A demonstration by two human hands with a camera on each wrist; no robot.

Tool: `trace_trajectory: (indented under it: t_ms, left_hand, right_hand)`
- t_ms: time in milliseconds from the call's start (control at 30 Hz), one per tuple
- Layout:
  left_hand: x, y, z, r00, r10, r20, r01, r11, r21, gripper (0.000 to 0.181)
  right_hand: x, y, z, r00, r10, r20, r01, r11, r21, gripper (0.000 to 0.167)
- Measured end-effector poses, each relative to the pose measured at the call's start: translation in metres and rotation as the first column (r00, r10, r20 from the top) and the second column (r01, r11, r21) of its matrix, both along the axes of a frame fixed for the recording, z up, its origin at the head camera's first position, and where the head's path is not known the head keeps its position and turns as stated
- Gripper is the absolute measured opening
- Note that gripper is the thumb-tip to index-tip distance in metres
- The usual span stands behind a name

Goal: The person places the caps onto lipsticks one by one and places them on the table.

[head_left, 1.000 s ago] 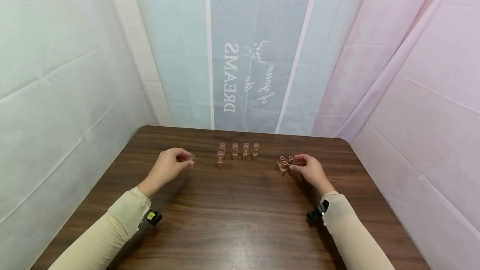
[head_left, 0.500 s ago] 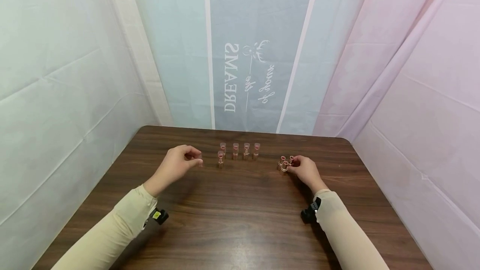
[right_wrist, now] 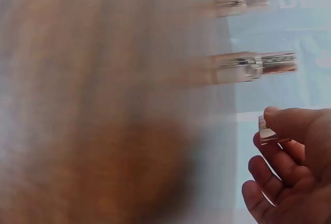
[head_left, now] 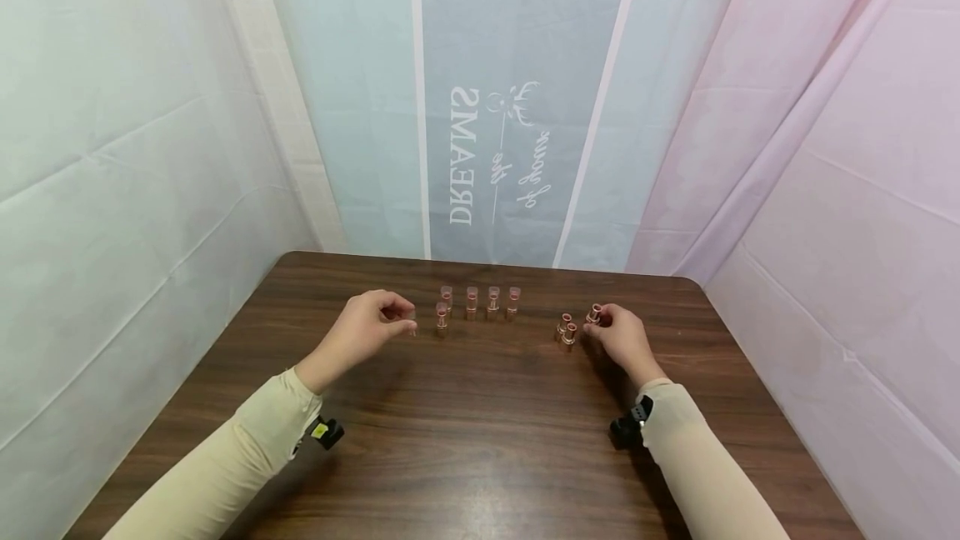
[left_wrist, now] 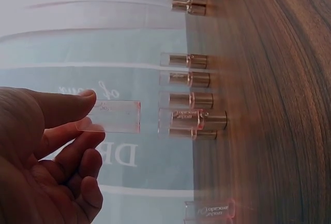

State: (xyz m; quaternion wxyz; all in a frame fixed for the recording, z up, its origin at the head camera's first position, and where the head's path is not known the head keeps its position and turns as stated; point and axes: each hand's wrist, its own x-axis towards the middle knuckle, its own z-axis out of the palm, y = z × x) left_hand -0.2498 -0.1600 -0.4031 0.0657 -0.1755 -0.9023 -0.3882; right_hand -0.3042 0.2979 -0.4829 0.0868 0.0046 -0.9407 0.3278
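Note:
My left hand [head_left: 363, 327] pinches a clear, pink-tinted lipstick cap [left_wrist: 121, 116] between thumb and fingers, above the table. Just right of it in the head view stands the nearest capped lipstick [head_left: 442, 322], with a row of several capped lipsticks [head_left: 472, 304] behind. My right hand [head_left: 622, 338] pinches an uncapped rose-gold lipstick tube [head_left: 595, 314]; the fingers hide its lower part. Two other uncapped lipstick tubes [head_left: 570, 334] stand upright close together, left of that hand and apart from it. The right wrist view shows the held tube's end [right_wrist: 267, 135] at the fingertips.
Loose clear caps [left_wrist: 211, 211] stand at the bottom of the left wrist view. Everything rests on a dark wood-grain table [head_left: 465, 423]. Behind it hangs a printed cloth [head_left: 375, 107], with pale cloth walls [head_left: 135, 148] at both sides.
My left hand has carried the cap rightward, toward the capped lipsticks. My right hand has taken hold of one uncapped tube and moved it up and right, away from the other two.

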Motion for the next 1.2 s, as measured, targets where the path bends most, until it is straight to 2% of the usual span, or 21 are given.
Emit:
trace_trajectory:
  t_ms: [167,300,467,633,767,900,1000,1200]
  left_hand:
    - [0.000,0.004,0.000,1.000,-0.029,0.002,0.029,1.000,-0.011,0.022]
    - [0.000,0.008,0.002,0.998,-0.056,0.009,0.056,0.998,-0.003,0.023]
    - [-0.001,0.014,0.003,0.997,-0.079,0.004,0.079,0.997,-0.010,0.023]
    - [-0.002,0.021,0.004,0.995,-0.099,0.009,0.099,0.995,-0.022,0.023]
    - [-0.003,0.026,0.004,0.994,-0.113,0.005,0.113,0.993,-0.023,0.022]
    - [-0.003,0.030,0.009,0.990,-0.137,0.016,0.137,0.990,-0.017,0.022]
    - [-0.002,0.032,0.015,0.989,-0.149,0.013,0.149,0.989,-0.016,0.019]
    - [-0.003,0.032,0.033,0.988,-0.146,-0.051,0.146,0.989,-0.005,0.019]
  right_hand:
    - [0.004,-0.008,0.020,0.997,0.009,-0.077,-0.014,0.997,-0.069,0.023]
    - [0.010,-0.026,0.038,0.992,0.034,-0.122,-0.050,0.991,-0.127,0.023]
    - [0.023,-0.059,0.056,0.989,0.084,-0.125,-0.107,0.976,-0.188,0.018]
    - [0.036,-0.089,0.066,0.982,0.145,-0.119,-0.166,0.968,-0.190,0.016]
    - [0.043,-0.108,0.066,0.978,0.177,-0.109,-0.196,0.960,-0.199,0.017]
    - [0.049,-0.123,0.059,0.977,0.192,-0.090,-0.207,0.957,-0.206,0.018]
    - [0.051,-0.132,0.051,0.975,0.208,-0.081,-0.220,0.953,-0.206,0.018]
    - [0.054,-0.148,0.040,0.968,0.233,-0.093,-0.247,0.949,-0.195,0.018]
